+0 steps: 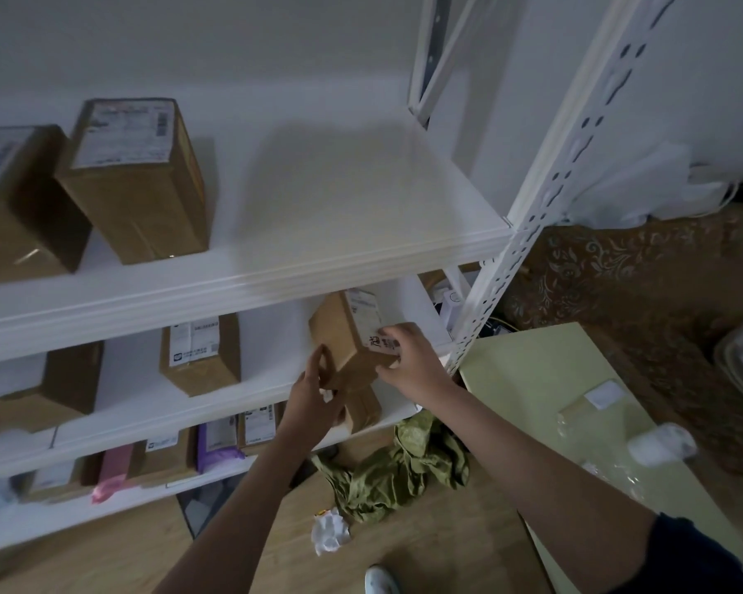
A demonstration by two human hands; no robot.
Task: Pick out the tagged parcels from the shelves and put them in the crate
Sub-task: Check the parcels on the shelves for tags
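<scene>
A brown cardboard parcel (339, 336) with a white label and a small tag near its front corner stands on the middle shelf (258, 379) at the right end. My right hand (408, 358) grips its front right corner over the tag. My left hand (314, 396) holds its left front side. Another labelled parcel (200, 353) stands to the left on the same shelf, and two big boxes (138, 177) sit on the upper shelf (361, 199). No crate is in view.
The white slotted shelf post (528, 233) rises just right of the parcel. A pale green table (545, 379) with clear plastic wrapping lies to the right. On the wooden floor lie olive cloth (400, 469) and crumpled paper (329, 531). The lower shelf holds several parcels (164, 456).
</scene>
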